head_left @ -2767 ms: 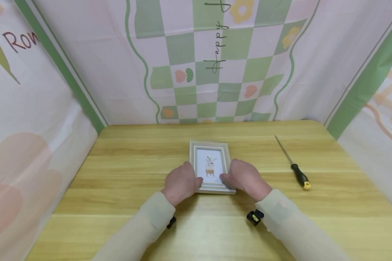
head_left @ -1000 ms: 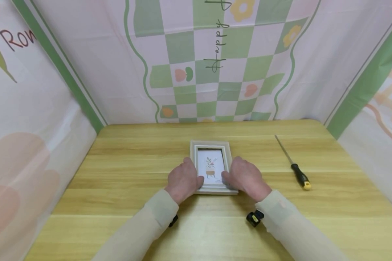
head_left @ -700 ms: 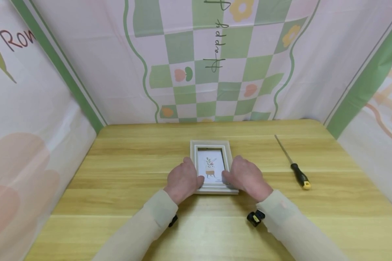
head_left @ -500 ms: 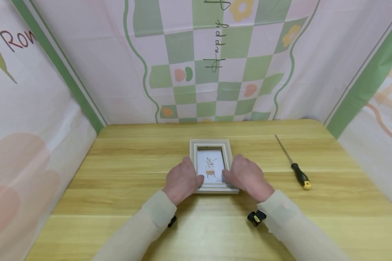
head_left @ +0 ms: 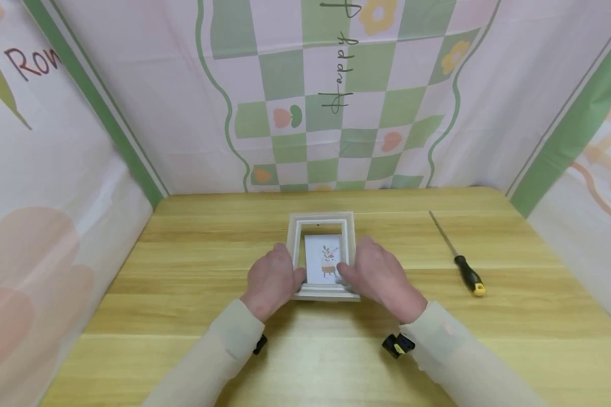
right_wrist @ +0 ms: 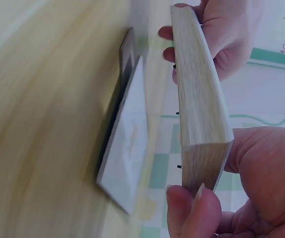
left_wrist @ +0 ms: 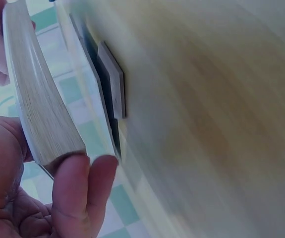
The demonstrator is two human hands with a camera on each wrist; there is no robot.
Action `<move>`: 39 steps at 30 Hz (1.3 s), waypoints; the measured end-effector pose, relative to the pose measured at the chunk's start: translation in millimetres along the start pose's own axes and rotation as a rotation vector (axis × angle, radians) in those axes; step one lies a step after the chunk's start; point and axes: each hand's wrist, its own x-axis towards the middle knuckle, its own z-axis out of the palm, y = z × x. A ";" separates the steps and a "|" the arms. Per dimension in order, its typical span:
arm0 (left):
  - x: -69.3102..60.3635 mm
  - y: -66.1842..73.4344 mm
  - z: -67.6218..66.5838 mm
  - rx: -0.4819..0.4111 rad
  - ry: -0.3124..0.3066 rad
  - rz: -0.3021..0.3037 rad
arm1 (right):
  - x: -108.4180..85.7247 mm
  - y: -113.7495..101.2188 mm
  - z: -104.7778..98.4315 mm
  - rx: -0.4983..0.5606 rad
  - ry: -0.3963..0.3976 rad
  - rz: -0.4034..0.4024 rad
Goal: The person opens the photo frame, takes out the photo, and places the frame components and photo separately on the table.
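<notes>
A whitish wood-grain picture frame point(head_left: 322, 217) is held above the table, raised off a backing board that lies below it. My left hand point(head_left: 271, 278) grips the frame's left side, thumb on the front, and my right hand point(head_left: 379, 275) grips the right side likewise. Through the frame's opening shows a white picture card point(head_left: 314, 255) with a potted plant drawn on it. In the right wrist view the picture card point(right_wrist: 130, 146) lies on the dark-edged board, apart from the frame. Beneath that board, a flat brownish piece point(left_wrist: 113, 82) shows in the left wrist view.
A screwdriver point(head_left: 468, 274) with a black and yellow handle lies on the wooden table point(head_left: 209, 237) to the right. Printed fabric point(head_left: 323, 135) hangs behind the table and along both sides. Small black pins point(right_wrist: 178, 166) stick out from the frame's back edge.
The frame has come up off the board and shifted slightly left, with both hands still gripping it. The picture card now shows lower in the opening, with table visible above it. The screwdriver has not moved.
</notes>
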 end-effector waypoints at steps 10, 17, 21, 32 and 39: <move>-4.3 -15.0 -8.4 0.046 0.069 0.028 | -2.8 -7.8 2.1 0.039 0.004 -0.068; -4.9 -27.2 -21.9 0.084 0.088 0.018 | -5.3 -8.7 -1.8 0.022 0.021 -0.132; -4.1 -42.1 -30.5 0.110 0.114 -0.005 | -6.1 -6.8 -4.7 0.019 0.022 -0.125; -2.1 -98.8 -47.1 0.101 0.073 -0.088 | -5.0 5.4 -2.6 -0.009 0.023 -0.127; -4.0 -128.8 -58.9 0.132 0.071 -0.151 | -4.9 12.2 -0.3 -0.019 -0.020 -0.116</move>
